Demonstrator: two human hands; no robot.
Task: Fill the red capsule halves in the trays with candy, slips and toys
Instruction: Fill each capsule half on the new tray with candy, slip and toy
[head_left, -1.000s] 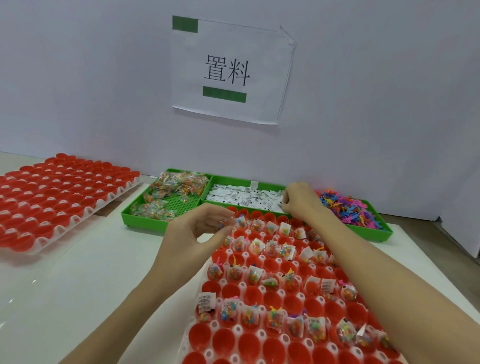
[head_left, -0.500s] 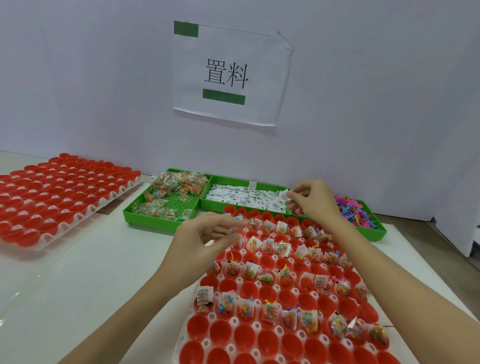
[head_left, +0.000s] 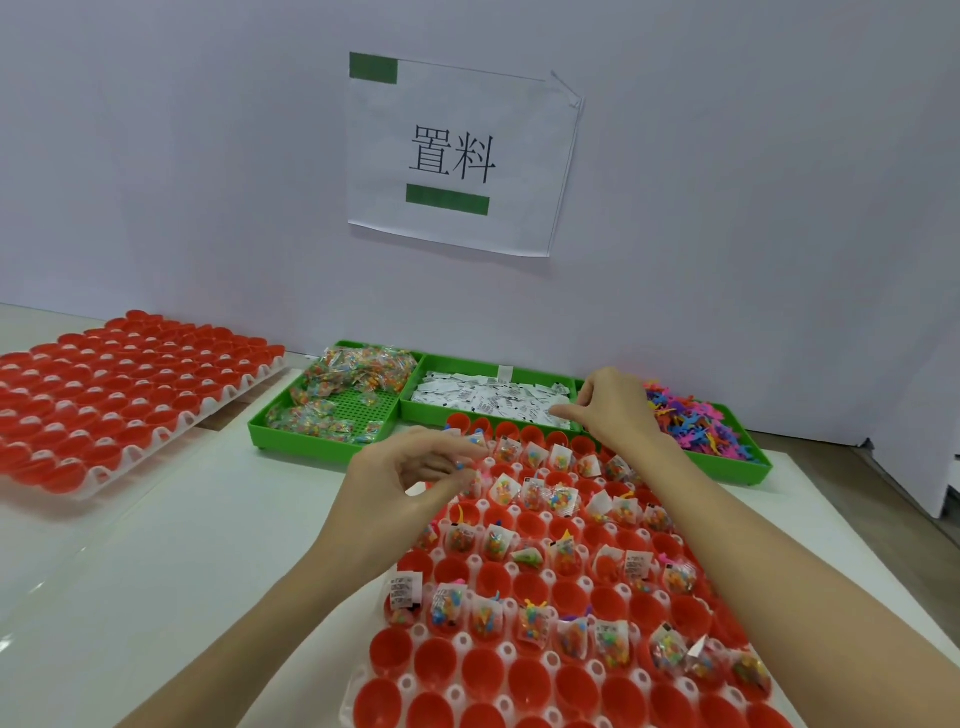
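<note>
A white paper sign (head_left: 462, 156) on the wall carries the 2 black characters "置料", with 1 green bar at its top left corner and 1 below the characters. The print on the slips (head_left: 488, 402) is too small to read.

The left hand (head_left: 402, 486) hangs over the far left part of the near tray (head_left: 524, 649). Its fingers are curled and its grip is closed, thumb against fingertips, on small coloured toys; a bit of blue and pink shows between the fingers. The right hand (head_left: 613, 410) is at the right end of the slip bin (head_left: 483, 421), its grip pinched, thumb and forefinger together, at the white slips; I cannot tell whether 1 slip is already held.

The near tray is white moulded plastic with rows of round red capsule halves (head_left: 483, 670), smooth and shiny. Many halves in the middle and far rows hold clear candy bags (head_left: 558, 499), slips and toys; the nearest rows are only red cups. A second tray (head_left: 119, 400) of red halves lies at the left on the pale glossy surface (head_left: 156, 545). 3 green plastic bins stand along the wall: candy bin (head_left: 332, 415) with a gridded floor, slip bin, and toy bin (head_left: 727, 447) with pink, blue and purple pieces.
</note>
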